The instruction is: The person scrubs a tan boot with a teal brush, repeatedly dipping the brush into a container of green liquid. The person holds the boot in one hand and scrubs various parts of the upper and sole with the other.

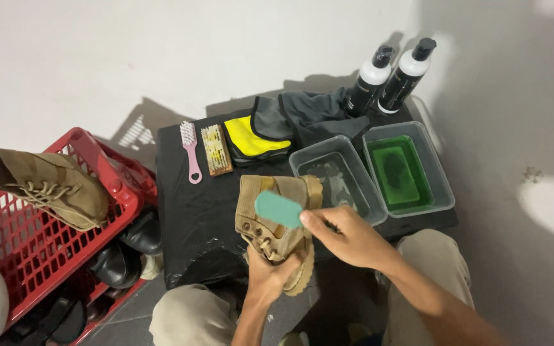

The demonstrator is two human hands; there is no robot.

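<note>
Left hand (269, 277): fingers clenched around the tan boot (276, 225) from below, near the sole and heel.
Right hand (347, 238): fingers pinching a small teal pad (279, 209), which is pressed flat against the boot's upper.
Where the boot is: held up over the person's lap, at the near edge of the black counter (190, 211), tilted with its laces facing left.
How the boot handles: looks soft and floppy in the ankle, stiff and heavier at the thick sole, so I'd say the sole end is the firm place to grip; the suede-like skin should not slip.
How the pad handles: light and probably spongy, easy to hold by one edge.
Boots counted: two tan ones, the second (49, 187) lying on the rim of the red basket (27, 256); dark shoes (126, 250) sit beside it, number unclear.
Brushes: two, a pink one (191, 150) and a wooden one (216, 150), side by side.
Cloths: two, yellow (251, 142) and grey (315, 114).
Tubs: two, one clear (336, 174), one with green liquid (400, 168), touching.
Bottles: two (389, 77), upright behind the tubs.
</note>
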